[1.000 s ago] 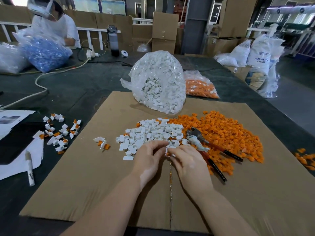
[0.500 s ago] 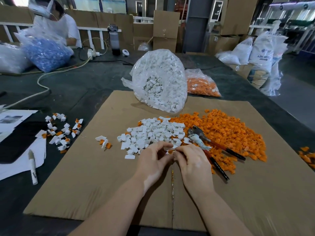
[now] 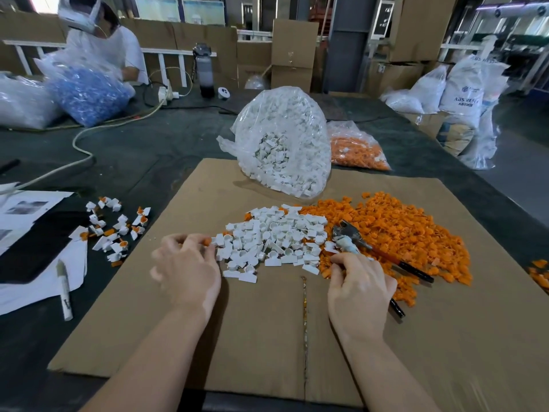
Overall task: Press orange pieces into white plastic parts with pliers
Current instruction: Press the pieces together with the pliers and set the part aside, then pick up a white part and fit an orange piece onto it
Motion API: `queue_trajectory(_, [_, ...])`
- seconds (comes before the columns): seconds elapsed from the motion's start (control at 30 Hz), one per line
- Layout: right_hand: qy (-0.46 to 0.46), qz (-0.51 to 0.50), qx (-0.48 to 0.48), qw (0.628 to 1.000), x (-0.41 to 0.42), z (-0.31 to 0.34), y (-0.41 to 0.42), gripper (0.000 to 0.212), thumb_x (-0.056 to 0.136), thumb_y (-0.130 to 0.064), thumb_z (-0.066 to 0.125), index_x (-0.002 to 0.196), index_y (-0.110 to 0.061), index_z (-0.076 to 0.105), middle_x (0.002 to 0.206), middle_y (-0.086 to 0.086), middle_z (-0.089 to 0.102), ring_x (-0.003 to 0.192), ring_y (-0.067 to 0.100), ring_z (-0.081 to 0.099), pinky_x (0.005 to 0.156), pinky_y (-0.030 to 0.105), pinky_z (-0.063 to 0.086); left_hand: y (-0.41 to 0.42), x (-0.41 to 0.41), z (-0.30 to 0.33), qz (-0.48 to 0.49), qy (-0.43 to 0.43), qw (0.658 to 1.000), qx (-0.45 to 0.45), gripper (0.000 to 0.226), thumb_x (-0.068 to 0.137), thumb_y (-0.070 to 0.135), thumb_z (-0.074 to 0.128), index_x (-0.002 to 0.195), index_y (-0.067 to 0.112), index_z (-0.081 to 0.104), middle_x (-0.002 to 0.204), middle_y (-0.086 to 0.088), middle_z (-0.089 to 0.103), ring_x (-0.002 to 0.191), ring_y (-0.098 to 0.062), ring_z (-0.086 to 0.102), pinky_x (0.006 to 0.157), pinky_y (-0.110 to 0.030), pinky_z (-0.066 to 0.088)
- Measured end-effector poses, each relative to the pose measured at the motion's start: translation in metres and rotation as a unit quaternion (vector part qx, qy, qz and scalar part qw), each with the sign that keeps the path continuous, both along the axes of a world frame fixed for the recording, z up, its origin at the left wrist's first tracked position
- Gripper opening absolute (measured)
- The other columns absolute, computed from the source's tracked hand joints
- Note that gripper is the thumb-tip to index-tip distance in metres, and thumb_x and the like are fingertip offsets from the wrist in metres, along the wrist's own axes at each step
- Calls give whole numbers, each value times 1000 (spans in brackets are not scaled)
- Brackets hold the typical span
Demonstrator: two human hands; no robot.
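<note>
A heap of white plastic parts [image 3: 276, 236] lies mid-sheet on the cardboard [image 3: 267, 337], with a larger heap of orange pieces [image 3: 401, 230] on its right. The pliers [image 3: 346, 234] lie across the border of the two heaps, their red and black handles pointing toward me. My right hand [image 3: 361, 288] curls its fingers around the pliers just below the taped neck. Left of the white heap, my left hand [image 3: 187, 269], blurred, pinches a small white part with an orange piece [image 3: 208, 241] at its fingertips.
A clear bag of white parts [image 3: 285, 141] and a bag of orange pieces [image 3: 356, 150] stand behind the heaps. Joined white-and-orange parts [image 3: 113, 230] lie left of the cardboard, near papers and a marker [image 3: 64, 288]. Far left, a person handles a bag of blue parts [image 3: 86, 93].
My hands, joined at the heap's near edge earlier, have separated. The left moved left with the small piece; the right moved right onto the pliers.
</note>
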State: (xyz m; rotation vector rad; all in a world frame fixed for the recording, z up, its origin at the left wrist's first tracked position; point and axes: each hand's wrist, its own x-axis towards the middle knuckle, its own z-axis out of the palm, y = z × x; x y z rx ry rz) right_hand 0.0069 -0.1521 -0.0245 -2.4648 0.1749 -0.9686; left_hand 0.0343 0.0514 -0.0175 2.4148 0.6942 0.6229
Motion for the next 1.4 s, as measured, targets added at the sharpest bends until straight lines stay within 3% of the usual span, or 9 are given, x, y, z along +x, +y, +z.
queue_trajectory(0.17, [12, -31, -38, 999, 1, -3, 1, 17, 69, 4, 72, 77, -10, 70, 72, 3, 66, 71, 30, 60, 72, 38, 34, 5, 0, -1, -1, 52, 999, 0, 23, 92, 17, 52, 109, 23, 66, 123, -5, 41, 117, -27, 30, 96, -41, 26])
queue_trajectory(0.3, [28, -38, -84, 995, 1, -5, 1, 14, 65, -13, 80, 74, -10, 69, 72, 5, 65, 71, 29, 59, 72, 35, 27, -4, 1, -1, -29, -9, 1000, -1, 28, 86, 12, 59, 110, 25, 65, 126, -2, 44, 121, -21, 24, 97, -38, 18])
queue_trajectory(0.47, [51, -36, -115, 991, 2, -5, 1, 20, 62, -12, 85, 72, -10, 68, 73, 7, 64, 69, 30, 58, 70, 36, 22, -33, -2, 0, -180, -69, 981, 33, 11, 80, 20, 70, 89, 26, 72, 103, 7, 54, 106, -18, 37, 78, -23, 11])
queue_trajectory(0.7, [72, -16, -92, 993, 2, -6, 1, 21, 64, -6, 83, 71, -9, 64, 70, 5, 62, 68, 29, 56, 69, 42, 37, -55, 5, -5, -215, 29, 967, 134, 28, 89, 45, 55, 115, 38, 62, 108, 14, 42, 103, -9, 22, 74, -25, 8])
queue_trajectory(0.93, [50, 16, -73, 996, 3, -7, 1, 18, 72, -4, 77, 74, -11, 61, 70, 1, 61, 70, 27, 57, 73, 35, 22, -58, 3, -6, -246, -14, 965, 93, 15, 83, 45, 63, 96, 37, 64, 103, 17, 36, 100, -8, 22, 77, -22, 7])
queue_trajectory(1.07, [33, 18, -67, 997, 3, -6, 1, 18, 71, -4, 78, 72, -12, 62, 69, 0, 62, 68, 26, 57, 73, 34, 22, -62, 1, -6, -265, -72, 959, 69, 8, 83, 29, 68, 89, 29, 63, 99, 16, 36, 92, -4, 20, 76, -22, 9])
queue_trajectory(1.2, [45, 13, -58, 997, 2, -5, 0, 17, 71, -4, 78, 71, -13, 64, 65, -2, 62, 67, 25, 57, 72, 34, 22, -71, -2, -1, -326, -118, 938, -25, 11, 84, 12, 67, 90, 17, 59, 87, 7, 58, 85, -13, 42, 78, -28, 33])
queue_trajectory(1.27, [48, 16, -47, 998, 2, -5, 0, 17, 71, -3, 78, 72, -14, 64, 65, -2, 63, 67, 24, 57, 72, 34, 21, -77, -4, 2, -366, -103, 922, -77, 10, 87, 13, 63, 92, 19, 56, 84, 7, 58, 80, -13, 49, 74, -24, 41])
queue_trajectory(1.4, [31, 28, -16, 999, 2, -3, 0, 17, 75, -1, 73, 75, -13, 62, 66, -2, 62, 68, 24, 58, 73, 29, 19, -84, -6, -2, -386, -80, 910, -127, 12, 91, 16, 57, 100, 20, 63, 91, 10, 54, 81, -7, 52, 73, -7, 38])
